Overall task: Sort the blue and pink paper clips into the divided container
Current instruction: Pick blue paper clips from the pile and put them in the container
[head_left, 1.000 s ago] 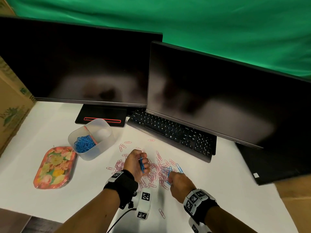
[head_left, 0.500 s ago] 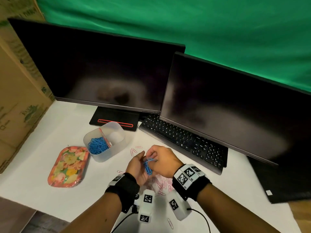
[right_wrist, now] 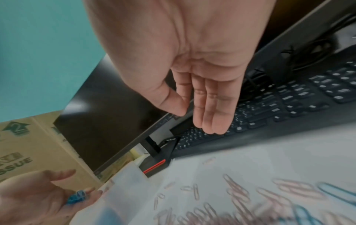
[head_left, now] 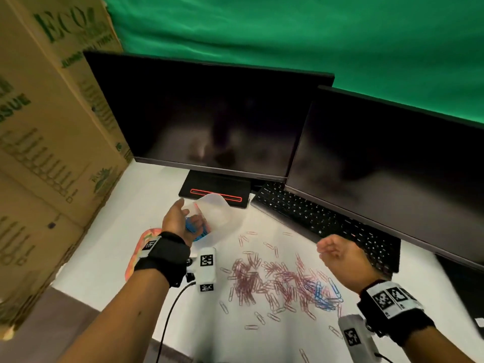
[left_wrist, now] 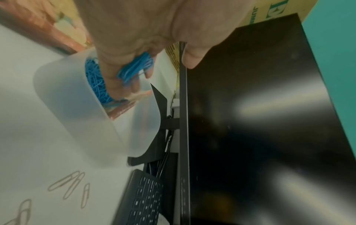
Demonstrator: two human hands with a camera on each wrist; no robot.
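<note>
Left hand (head_left: 180, 221), forearm extended forward and palm turned upward, with fingers (left_wrist: 123, 79) curled around a bundle of blue clips (left_wrist: 134, 67) and thumb held apart. Right hand (head_left: 343, 255), raised clear of the desk, with fingers (right_wrist: 212, 109) straight, pressed together, and holding nothing. Each wrist bears a black strap with printed markers.

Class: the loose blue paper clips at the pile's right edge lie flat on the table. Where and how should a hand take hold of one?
Pinch the rounded outer end of a blue paper clip from above with the free right hand. It lies flat among pink clips, so only fingertips fit.
</note>
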